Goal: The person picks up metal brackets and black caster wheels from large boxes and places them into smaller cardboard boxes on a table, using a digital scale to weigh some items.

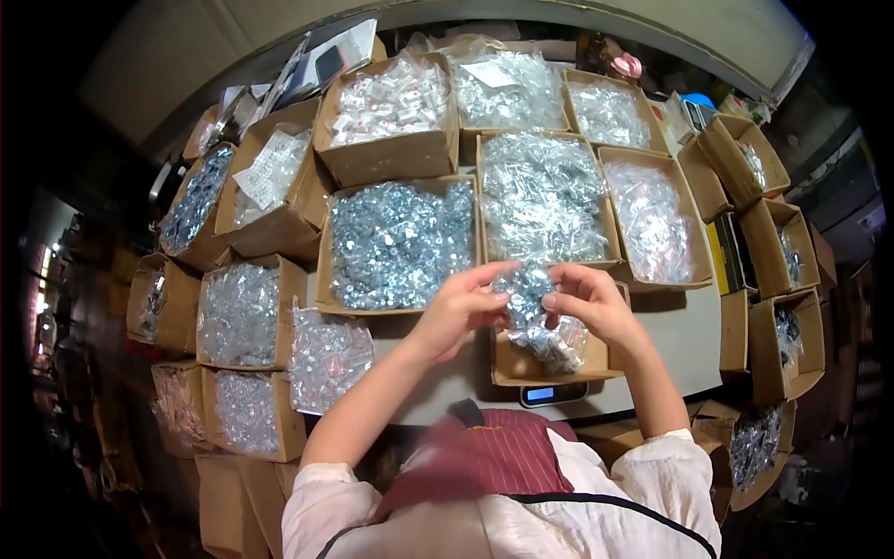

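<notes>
Between my two hands is a clear plastic bag of small shiny metal parts (528,296); their exact kind is too small to tell. My left hand (458,309) pinches its left side, fingers closed. On the opposite side, my right hand (590,303) grips it with thumb and curled fingers. Just beneath sits a low cardboard box (507,366) with more clear bags (566,349) inside, partly hidden by my hands. A digital scale (553,395) with a lit blue display shows at the box's near edge.
Beyond my hands stand open cardboard boxes, one of loose bluish metal parts (400,244), others of bagged parts (542,197) and small white packets (391,102). More boxes line the left (239,312) and right (799,345). A clear bag of parts (328,359) lies by my left forearm.
</notes>
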{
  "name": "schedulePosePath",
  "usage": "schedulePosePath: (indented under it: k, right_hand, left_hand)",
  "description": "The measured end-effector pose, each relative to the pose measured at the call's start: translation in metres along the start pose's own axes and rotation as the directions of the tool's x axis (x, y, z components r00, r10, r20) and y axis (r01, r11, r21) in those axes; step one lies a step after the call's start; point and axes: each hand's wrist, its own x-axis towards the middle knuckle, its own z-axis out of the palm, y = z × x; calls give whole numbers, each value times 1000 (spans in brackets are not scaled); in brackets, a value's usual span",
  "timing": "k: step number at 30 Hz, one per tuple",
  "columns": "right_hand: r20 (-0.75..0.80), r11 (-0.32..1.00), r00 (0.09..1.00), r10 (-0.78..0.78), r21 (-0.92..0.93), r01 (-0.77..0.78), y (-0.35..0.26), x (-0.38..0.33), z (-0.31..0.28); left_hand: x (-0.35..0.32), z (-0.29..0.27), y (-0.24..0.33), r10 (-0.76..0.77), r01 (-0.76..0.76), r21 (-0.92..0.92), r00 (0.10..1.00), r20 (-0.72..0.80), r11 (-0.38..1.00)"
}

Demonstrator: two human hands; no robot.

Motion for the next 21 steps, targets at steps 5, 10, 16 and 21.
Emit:
schedulePosePath:
  k: [5, 10, 16, 21]
  right_hand:
    - [-82, 973, 982, -171, -173, 154, 7, -9, 11]
    - [105, 571, 874, -475, -718, 397, 10, -22, -6]
    - [-417, 689, 756, -504, -722, 61, 42, -74, -66]
    - [-652, 893, 652, -387, -441, 89, 40, -97, -88]
  left_hand:
    - [-14, 8, 7, -6, 4, -29, 995, -95, 1000]
    - [-51, -62, -31, 431, -167, 596, 839, -333, 785]
    - [-145, -136, -45, 695, 323, 946, 677, -241, 14]
    - [-180, -171, -73, 482, 528, 849, 746, -460, -5]
